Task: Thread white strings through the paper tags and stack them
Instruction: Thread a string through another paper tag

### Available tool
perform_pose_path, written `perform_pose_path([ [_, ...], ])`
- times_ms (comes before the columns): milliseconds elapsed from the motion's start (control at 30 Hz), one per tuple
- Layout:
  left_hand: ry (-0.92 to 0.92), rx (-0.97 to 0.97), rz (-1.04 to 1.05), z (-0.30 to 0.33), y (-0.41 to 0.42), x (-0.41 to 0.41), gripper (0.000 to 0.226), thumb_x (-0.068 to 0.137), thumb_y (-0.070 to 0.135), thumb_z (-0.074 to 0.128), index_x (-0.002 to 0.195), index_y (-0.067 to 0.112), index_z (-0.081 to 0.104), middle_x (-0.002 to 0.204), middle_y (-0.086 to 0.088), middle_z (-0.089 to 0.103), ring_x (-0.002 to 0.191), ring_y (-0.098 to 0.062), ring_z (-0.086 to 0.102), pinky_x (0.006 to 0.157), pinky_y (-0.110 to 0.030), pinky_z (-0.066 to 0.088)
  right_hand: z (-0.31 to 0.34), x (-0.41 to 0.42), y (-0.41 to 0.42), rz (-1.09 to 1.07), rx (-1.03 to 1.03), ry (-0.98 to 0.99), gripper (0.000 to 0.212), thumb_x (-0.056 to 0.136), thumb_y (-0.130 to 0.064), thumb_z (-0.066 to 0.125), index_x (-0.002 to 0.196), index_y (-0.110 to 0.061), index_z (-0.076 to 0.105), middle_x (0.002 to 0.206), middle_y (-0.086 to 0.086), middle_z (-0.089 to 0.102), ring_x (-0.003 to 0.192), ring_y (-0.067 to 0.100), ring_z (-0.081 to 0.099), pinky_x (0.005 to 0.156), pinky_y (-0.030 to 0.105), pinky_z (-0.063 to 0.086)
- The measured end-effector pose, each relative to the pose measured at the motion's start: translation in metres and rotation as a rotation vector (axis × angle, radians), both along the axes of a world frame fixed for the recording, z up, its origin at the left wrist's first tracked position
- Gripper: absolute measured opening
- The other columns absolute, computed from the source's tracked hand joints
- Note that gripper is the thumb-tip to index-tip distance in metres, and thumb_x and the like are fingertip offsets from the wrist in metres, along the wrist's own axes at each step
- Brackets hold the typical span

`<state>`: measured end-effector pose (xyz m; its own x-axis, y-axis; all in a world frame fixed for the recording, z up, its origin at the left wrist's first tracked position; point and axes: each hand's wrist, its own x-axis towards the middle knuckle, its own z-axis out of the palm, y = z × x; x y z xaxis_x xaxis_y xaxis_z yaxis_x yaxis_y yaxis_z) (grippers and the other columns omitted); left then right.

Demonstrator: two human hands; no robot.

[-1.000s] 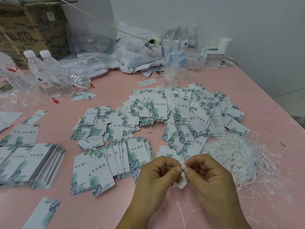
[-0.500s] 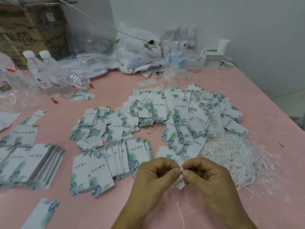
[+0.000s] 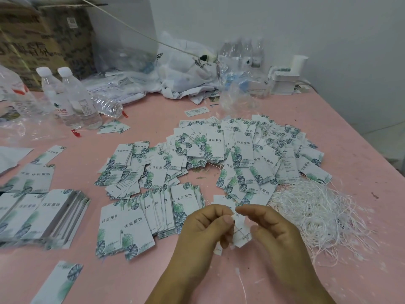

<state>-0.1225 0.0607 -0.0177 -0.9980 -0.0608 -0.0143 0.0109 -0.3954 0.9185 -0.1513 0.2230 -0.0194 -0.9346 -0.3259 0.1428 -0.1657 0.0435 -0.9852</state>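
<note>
Pinching a paper tag (image 3: 240, 234) between thumb and curled forefinger, the left hand (image 3: 205, 232) holds it up just above the pink table (image 3: 341, 154), near the front edge. Its other fingers are folded in under the tag. The right hand (image 3: 277, 235) sits just beside it with its fingers loosely curled; the thumb and forefinger tips meet near the tag's top corner, but whether they grip a string there is too small to tell. A thin white string (image 3: 241, 284) trails down onto the table below the two hands.

Half a second ago the two thumbs were pressed tip to tip over the tag's top; now a small gap shows between the hands and more of the tag's face is uncovered.

Right of the hands lies a loose tangle of white strings (image 3: 317, 211). Beyond the hands a wide heap of tags (image 3: 247, 154) with leaf prints spreads over the table's middle, and a fanned row of tags (image 3: 153, 213) lies to the left of the left hand. Farther left, at the table's edge, sits a neat stack of tags (image 3: 43, 216). Two capped water bottles (image 3: 70, 97) stand at the back left, and a crumpled white plastic bag (image 3: 188, 71) lies against the wall.
</note>
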Motion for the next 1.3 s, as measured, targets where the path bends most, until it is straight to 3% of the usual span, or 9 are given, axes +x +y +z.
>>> perform_pose_path([
  [167, -0.008, 0.382, -0.092, 0.004, -0.007, -0.001, 0.019, 0.064, 0.023, 0.086, 0.068, 0.016, 0.069, 0.06, -0.001, 0.058, 0.051, -0.008, 0.051, 0.048, -0.016, 0.044, -0.01, -0.002, 0.002, 0.244, -0.041, -0.06, 0.061, 0.074, -0.021, 0.071, 0.131, -0.032, 0.053, 0.134, 0.002, 0.059, 0.131, 0.018, 0.049, 0.109, 0.036, 0.038],
  [433, 0.111, 0.775, -0.126, 0.007, -0.023, -0.004, 0.018, 0.074, 0.017, 0.084, 0.078, 0.015, 0.067, 0.067, 0.003, 0.055, 0.055, -0.007, 0.05, 0.048, -0.018, 0.045, -0.01, 0.005, -0.012, 0.235, 0.051, -0.264, 0.025, 0.075, -0.04, 0.073, 0.09, -0.021, 0.072, 0.084, 0.008, 0.074, 0.077, 0.018, 0.068, 0.069, 0.029, 0.052],
  [533, 0.037, 0.815, 0.04, 0.005, -0.029, -0.009, 0.021, 0.069, 0.016, 0.088, 0.081, 0.014, 0.07, 0.073, 0.001, 0.058, 0.055, -0.008, 0.05, 0.045, -0.019, 0.044, -0.006, 0.004, -0.009, 0.242, -0.009, -0.348, 0.029, 0.075, -0.042, 0.072, 0.092, -0.02, 0.071, 0.089, 0.017, 0.072, 0.078, 0.026, 0.067, 0.07, 0.036, 0.051],
  [600, -0.038, 0.814, 0.17, 0.003, -0.029, -0.014, 0.006, 0.081, 0.018, 0.075, 0.08, 0.014, 0.071, 0.081, -0.003, 0.064, 0.056, -0.009, 0.054, 0.044, -0.019, 0.045, -0.006, 0.004, -0.008, 0.241, -0.075, -0.404, 0.029, 0.075, -0.039, 0.073, 0.095, -0.018, 0.071, 0.095, 0.021, 0.071, 0.082, 0.03, 0.067, 0.073, 0.04, 0.051],
  [700, -0.156, 0.661, 0.278, -0.003, -0.026, -0.018, 0.01, 0.085, 0.015, 0.063, 0.079, 0.011, 0.07, 0.078, -0.006, 0.064, 0.055, -0.01, 0.053, 0.045, -0.018, 0.047, -0.008, 0.002, -0.008, 0.175, -0.216, -0.489, 0.028, 0.075, -0.029, 0.075, 0.099, -0.015, 0.07, 0.098, 0.023, 0.07, 0.081, 0.032, 0.068, 0.072, 0.04, 0.052],
  [867, -0.135, -0.158, 0.192, -0.014, -0.001, -0.008, 0.02, 0.089, 0.013, 0.067, 0.071, 0.021, 0.07, 0.061, -0.002, 0.059, 0.053, -0.009, 0.05, 0.05, -0.016, 0.041, -0.011, -0.004, -0.011, -0.071, -0.517, -0.547, 0.022, 0.077, -0.015, 0.063, 0.096, -0.008, 0.072, 0.099, 0.028, 0.07, 0.078, 0.031, 0.071, 0.061, 0.037, 0.058],
  [1067, -0.057, -0.227, 0.063, -0.02, 0.02, -0.004, 0.007, 0.085, 0.012, 0.069, 0.082, 0.014, 0.075, 0.066, 0.0, 0.067, 0.059, -0.01, 0.054, 0.055, -0.019, 0.043, -0.015, 0.001, -0.017, -0.122, -0.479, -0.553, 0.029, 0.075, -0.011, 0.063, 0.102, -0.005, 0.073, 0.097, 0.03, 0.07, 0.078, 0.033, 0.069, 0.062, 0.035, 0.059],
  [1200, -0.04, -0.236, 0.051, -0.017, 0.021, -0.003, 0.013, 0.083, 0.016, 0.071, 0.092, 0.019, 0.079, 0.084, -0.006, 0.077, 0.075, -0.011, 0.069, 0.066, -0.021, 0.052, -0.018, -0.001, -0.015, -0.118, -0.443, -0.561, 0.03, 0.072, -0.012, 0.066, 0.099, -0.005, 0.074, 0.099, 0.029, 0.07, 0.083, 0.034, 0.068, 0.069, 0.038, 0.057],
  [1300, -0.053, -0.29, 0.069, -0.016, 0.021, -0.004, 0.025, 0.083, 0.012, 0.063, 0.093, 0.027, 0.08, 0.086, -0.002, 0.077, 0.074, -0.007, 0.068, 0.066, -0.02, 0.051, -0.019, -0.004, -0.01, -0.163, -0.428, -0.515, 0.028, 0.074, -0.011, 0.066, 0.1, -0.004, 0.073, 0.096, 0.029, 0.071, 0.077, 0.033, 0.069, 0.062, 0.037, 0.058],
])
